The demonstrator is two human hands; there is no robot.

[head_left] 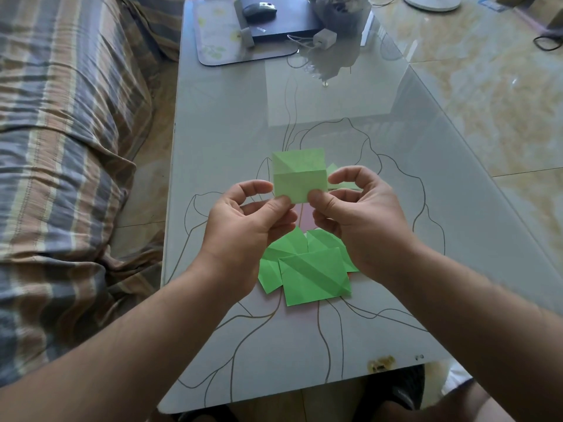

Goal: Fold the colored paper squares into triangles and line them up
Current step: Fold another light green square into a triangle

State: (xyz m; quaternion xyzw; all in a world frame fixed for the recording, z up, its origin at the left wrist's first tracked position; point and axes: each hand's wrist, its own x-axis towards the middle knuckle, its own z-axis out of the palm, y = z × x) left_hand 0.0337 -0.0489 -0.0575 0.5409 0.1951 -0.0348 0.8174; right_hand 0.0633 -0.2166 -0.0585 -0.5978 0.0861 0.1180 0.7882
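Green paper square (300,178) pinched by both hands, pink sheet (306,217) mostly hidden

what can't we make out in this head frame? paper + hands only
Head view:
- Lower edge of held green paper: covered by the thumbs of left hand and right hand.
- Pink sheet: mostly behind both hands; shape unclear.
- Pale green piece: largely hidden behind the right hand.
- Green pile: overlapping, count unclear.

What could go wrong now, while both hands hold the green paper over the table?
1. The left hand and right hand pinch only the bottom edge of the paper; it may slip or fold crooked.
2. The forearms hang over the loose pile and might scatter it.
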